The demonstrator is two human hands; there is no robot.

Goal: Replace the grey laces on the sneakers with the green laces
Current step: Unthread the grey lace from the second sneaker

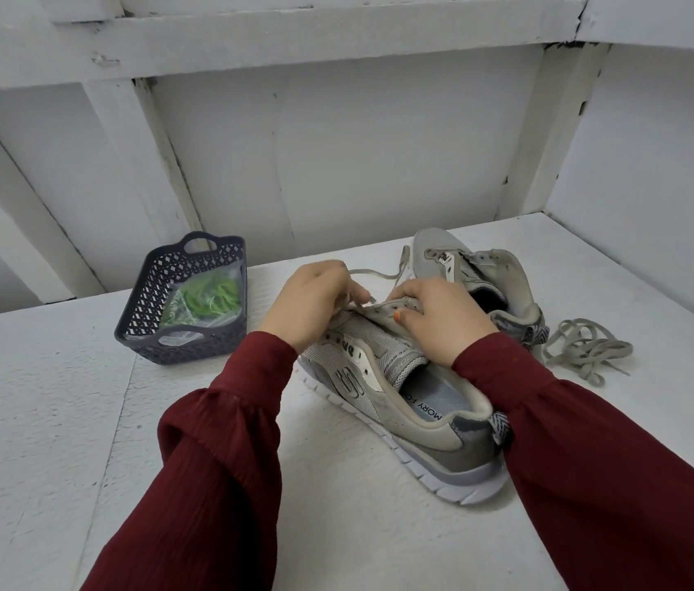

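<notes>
While over the near sneaker [379,403], left-hand fingers [349,287] tight around grey lace [373,273], right-hand fingers [411,292] around its upper.

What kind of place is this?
Likely a plain indoor work nook: rough white-painted tabletop, white boarded walls with beams, and a dark plastic lattice basket holding bagged green laces.

The left hand [315,300] and right hand [439,317] hide the toe of the near sneaker [400,403]
</notes>
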